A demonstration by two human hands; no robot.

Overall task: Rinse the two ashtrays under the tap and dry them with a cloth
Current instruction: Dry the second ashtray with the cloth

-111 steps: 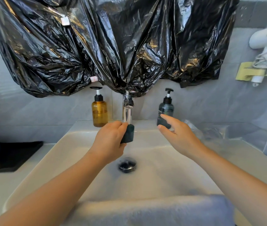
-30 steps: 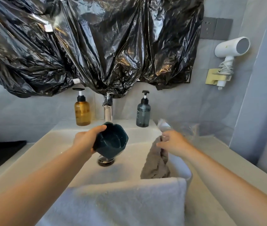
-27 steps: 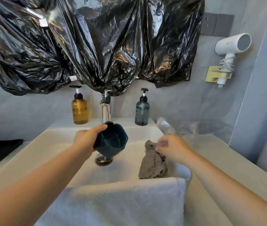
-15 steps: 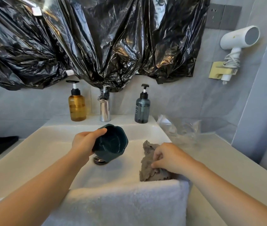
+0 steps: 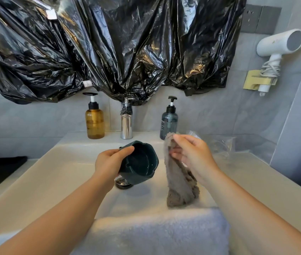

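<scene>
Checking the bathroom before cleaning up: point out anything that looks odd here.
A black plastic bag is draped across the wall above the sink, where a mirror would usually be, and it hangs down onto the top of the tap. Nothing looks spilled or broken.

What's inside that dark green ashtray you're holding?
The ashtray, tilted in the left hand, shows a bare, glossy inside with nothing in it. Its near wall hides a strip of the bottom.

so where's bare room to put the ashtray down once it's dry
The counter right of the sink, in front of the clear plastic bag, is bare. The back ledge is crowded by two pump bottles and the tap. A white towel covers the front rim.
</scene>
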